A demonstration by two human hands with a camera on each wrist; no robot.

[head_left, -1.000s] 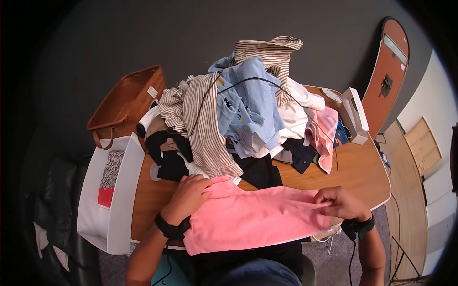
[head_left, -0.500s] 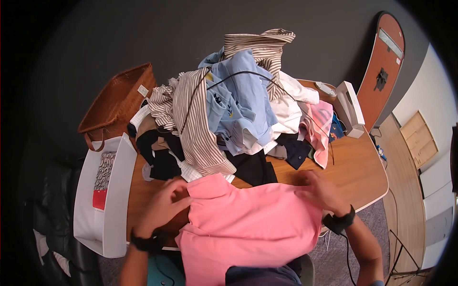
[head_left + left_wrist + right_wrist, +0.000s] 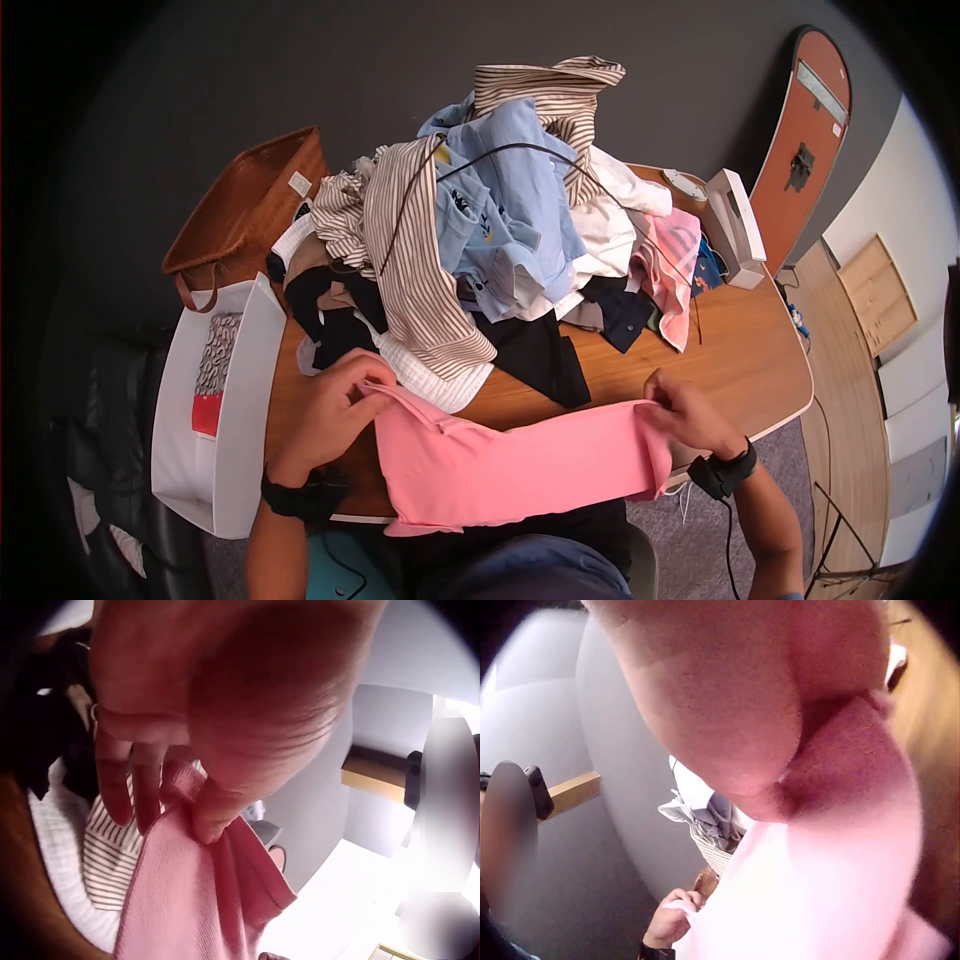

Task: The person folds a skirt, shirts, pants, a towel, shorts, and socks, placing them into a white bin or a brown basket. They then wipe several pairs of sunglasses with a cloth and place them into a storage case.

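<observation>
A pink garment [image 3: 520,465] of smooth cloth stretches between both hands over the table's near edge, its lower edge hanging toward the person's lap. At its left upper corner the left hand [image 3: 335,415] pinches the cloth; in the left wrist view the thumb and fingers [image 3: 214,817] close on a fold of it. The right hand [image 3: 690,415] pinches the right end near the top. In the right wrist view the pink cloth [image 3: 780,885] runs from beneath the thumb toward the other hand. What kind of garment it is cannot be told.
A heap of clothes, with a striped cloth [image 3: 425,260] and a blue shirt [image 3: 510,190], covers the back of the wooden table [image 3: 740,350]. At left stand a white box [image 3: 250,410] and a brown basket [image 3: 245,200]. A white box-like object [image 3: 735,230] sits at the right.
The pink garment was spread, then hung wider and lower, and is now folded into a narrower band. Both hands let go or loosened midway and now pinch its two ends; the white ribbed cloth behind is more exposed.
</observation>
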